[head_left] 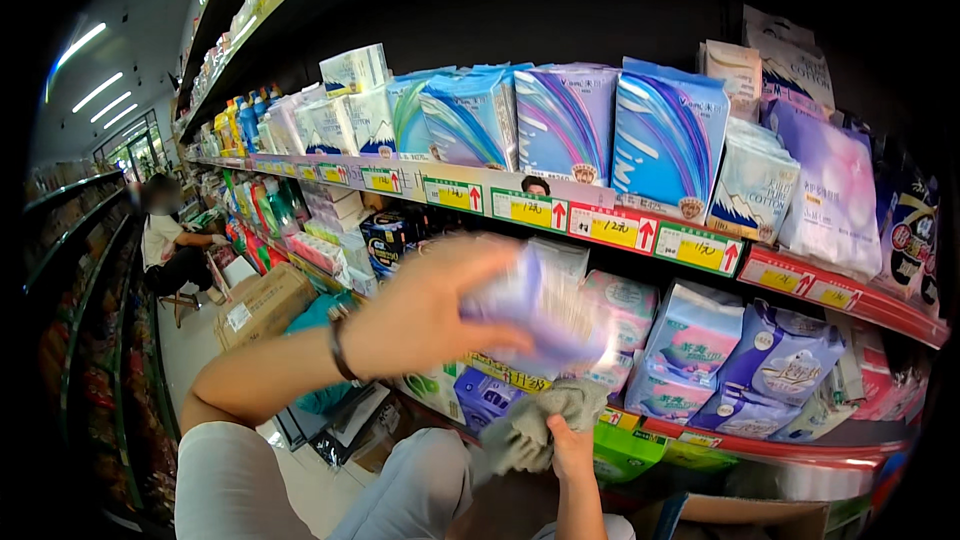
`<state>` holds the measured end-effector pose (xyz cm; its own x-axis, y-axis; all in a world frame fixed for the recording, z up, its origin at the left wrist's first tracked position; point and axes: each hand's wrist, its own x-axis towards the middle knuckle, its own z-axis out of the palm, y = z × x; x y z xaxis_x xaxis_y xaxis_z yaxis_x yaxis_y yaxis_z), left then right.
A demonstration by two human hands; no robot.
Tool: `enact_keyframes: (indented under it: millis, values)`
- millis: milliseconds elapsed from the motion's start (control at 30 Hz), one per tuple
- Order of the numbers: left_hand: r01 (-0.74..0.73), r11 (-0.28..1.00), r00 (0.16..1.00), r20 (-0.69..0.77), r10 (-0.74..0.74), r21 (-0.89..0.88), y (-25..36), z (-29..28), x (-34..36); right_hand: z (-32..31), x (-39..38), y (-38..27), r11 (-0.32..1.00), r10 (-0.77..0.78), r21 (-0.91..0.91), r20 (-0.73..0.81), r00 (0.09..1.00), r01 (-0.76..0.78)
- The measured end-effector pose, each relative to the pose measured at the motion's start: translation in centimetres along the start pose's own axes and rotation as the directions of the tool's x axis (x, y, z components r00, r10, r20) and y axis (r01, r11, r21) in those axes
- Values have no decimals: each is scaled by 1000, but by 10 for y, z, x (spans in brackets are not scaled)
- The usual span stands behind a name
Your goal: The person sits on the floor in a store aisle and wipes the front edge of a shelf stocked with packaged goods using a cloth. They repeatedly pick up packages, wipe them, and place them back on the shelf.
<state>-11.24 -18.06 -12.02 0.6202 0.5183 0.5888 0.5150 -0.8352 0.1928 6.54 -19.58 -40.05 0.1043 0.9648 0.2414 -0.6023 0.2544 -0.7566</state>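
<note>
My left hand (425,295), smeared by motion, is raised in front of the shelves. Its fingers and thumb grip a purple-and-white package (545,315), whose print is too blurred to make out. Lower down, my right hand (572,450) is closed on a crumpled grey-green cloth (530,430), which hangs over near my knee. Behind the held package, the lower shelf carries purple packs (780,360) and pink-and-teal packs (690,345). A row of blue packages (670,140) and a purple one (567,125) stand upright on the shelf above.
Price labels line the red shelf edge (850,295). An open cardboard box (740,510) stands low at the right. Along the aisle at left are a closed carton (265,305), a teal bag (315,340) and a seated person (170,240). Another shelf rack (75,210) faces this one.
</note>
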Motion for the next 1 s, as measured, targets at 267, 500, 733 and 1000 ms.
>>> enact_keyframes:
  millis: [267,500,733,1000]
  values:
    - [-224,957,970,-55,238,184,-17,-102,117,3,3,5,966,190,-166,-71,979,-200]
    - [-184,982,979,95,179,46,-25,-101,152,0,5,15,964,221,-132,-72,973,-229]
    - [-214,969,966,171,192,121,-41,-90,163,5,5,8,960,264,-66,-122,957,-273]
    - [-189,974,976,131,173,122,-65,-61,188,0,7,15,954,297,-11,-101,950,-300]
